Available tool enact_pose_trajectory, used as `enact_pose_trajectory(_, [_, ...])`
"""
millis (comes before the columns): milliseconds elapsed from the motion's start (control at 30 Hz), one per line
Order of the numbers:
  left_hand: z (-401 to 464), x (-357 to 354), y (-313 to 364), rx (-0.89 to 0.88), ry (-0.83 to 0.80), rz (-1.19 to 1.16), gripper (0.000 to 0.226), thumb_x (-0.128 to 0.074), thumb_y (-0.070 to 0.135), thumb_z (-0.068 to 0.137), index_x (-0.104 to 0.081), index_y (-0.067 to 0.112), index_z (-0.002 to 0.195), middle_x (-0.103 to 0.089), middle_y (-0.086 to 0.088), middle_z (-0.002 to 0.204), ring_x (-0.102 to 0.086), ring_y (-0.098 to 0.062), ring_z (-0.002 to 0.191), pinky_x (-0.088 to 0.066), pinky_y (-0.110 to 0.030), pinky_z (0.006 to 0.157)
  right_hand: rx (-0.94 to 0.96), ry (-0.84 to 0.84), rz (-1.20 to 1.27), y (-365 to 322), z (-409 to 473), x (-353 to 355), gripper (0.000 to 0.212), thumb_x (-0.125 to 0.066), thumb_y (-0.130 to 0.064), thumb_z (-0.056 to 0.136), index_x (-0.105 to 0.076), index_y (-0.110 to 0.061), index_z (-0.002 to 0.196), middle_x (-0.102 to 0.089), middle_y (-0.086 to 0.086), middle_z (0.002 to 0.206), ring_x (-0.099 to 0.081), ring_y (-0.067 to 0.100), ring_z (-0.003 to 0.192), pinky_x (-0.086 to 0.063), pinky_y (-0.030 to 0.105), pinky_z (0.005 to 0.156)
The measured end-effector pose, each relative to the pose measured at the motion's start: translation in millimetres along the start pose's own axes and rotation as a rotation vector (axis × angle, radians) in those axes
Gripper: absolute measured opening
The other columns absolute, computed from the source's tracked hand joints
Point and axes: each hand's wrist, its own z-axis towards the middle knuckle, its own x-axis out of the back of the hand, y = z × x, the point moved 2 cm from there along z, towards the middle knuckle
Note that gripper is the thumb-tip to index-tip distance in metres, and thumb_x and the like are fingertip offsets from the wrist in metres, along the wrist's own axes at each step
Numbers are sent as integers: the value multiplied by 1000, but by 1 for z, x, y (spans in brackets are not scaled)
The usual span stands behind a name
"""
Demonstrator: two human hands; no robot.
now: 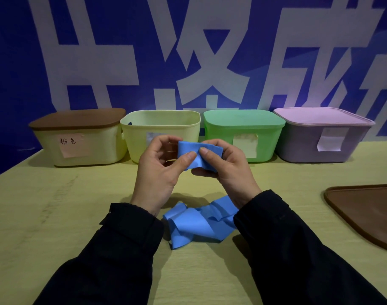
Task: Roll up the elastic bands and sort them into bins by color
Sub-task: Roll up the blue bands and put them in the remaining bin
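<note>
Yellow-green table (56, 216) runs to a blue banner wall (16, 62) with big white characters. Four bins line the table's far edge: cream bin with brown lid (82, 139) at the far-left end, pink note on its front; open pale-yellow bin (159, 122) next, no lid; green lidded bin (243, 128); lilac lidded bin (324, 133) toward the far-right end. A loose brown lid (364, 212) lies flat at the right edge, probably off the open bin. Blue elastic band (199, 155): one end held up above mid-table in front of the open bin, the rest trailing down to a crumpled heap on the table near the front edge, between the black sleeves (122, 249). Left hand (159, 168) pinches the band's end, thumb on the front face, fingers curled behind. Right hand (225, 166) grips the same end, thumb on top, fingers wrapped under. Step: start of rolling, only the first turn or fold made, most of the length still loose. Next likely needs both hands turning the end over while feeding slack up from the heap, keeping edges aligned and tension even so the roll doesn't spring open. Then drop it in the matching bin; labels on three bins unreadable.
</note>
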Motion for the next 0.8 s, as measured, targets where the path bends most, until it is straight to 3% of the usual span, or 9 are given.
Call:
enact_pose_trajectory(167, [1, 3, 0, 25, -30, 9, 37, -84, 31, 80, -68, 36, 113, -72, -5, 109, -70, -20, 102, -57, -36, 88, -38, -32, 34, 2, 0, -2, 9, -52, -8, 103, -59, -9, 97, -60, 12, 92, -68, 21, 79, -62, 43, 80])
enact_pose_trajectory(300, [0, -1, 1, 24, -27, -10, 29, -81, 20, 83, -67, 24, 108, -74, 0, 100, -71, -18, 95, -57, -33, 82, -57, -39, 96, 3, 0, -2, 10, -51, -9, 103, -59, -9, 98, -63, 12, 93, -69, 22, 81, -63, 43, 77])
enact_pose_trajectory(433, [1, 1, 2, -34, 22, 88, 25, -78, 15, 87, -68, 25, 108, -73, 6, 97, -69, -12, 93, -55, -33, 84, -49, -30, 76, 1, 1, -6, 9, -51, -8, 103, -59, -10, 99, -64, 7, 91, -70, 20, 80, -64, 40, 72])
enact_pose_trajectory(533, [0, 2, 0, -47, 27, 125, 28, -76, 17, 90, -67, 29, 113, -72, 5, 103, -67, -11, 97, -57, -39, 88, -27, 0, 18, -1, 0, -5, 7, -54, -5, 101, -60, -7, 99, -63, 7, 92, -69, 15, 80, -64, 36, 74])
enact_pose_trajectory(633, [0, 2, 0, -51, 21, 120, 36, -73, 17, 92, -64, 35, 121, -68, 3, 110, -67, -9, 100, -57, -31, 87, -10, 7, -18, -3, -1, -4, 9, -56, -3, 100, -64, -8, 98, -62, 11, 96, -70, 14, 82, -63, 32, 74])
enact_pose_trajectory(800, [1, 3, -1, -25, -61, 145, 32, -69, 14, 95, -69, 30, 123, -70, 0, 114, -69, -11, 100, -57, -29, 85, 8, 39, -67, -3, 0, -3, 12, -57, -3, 99, -67, -9, 98, -64, 12, 95, -71, 15, 81, -62, 30, 71])
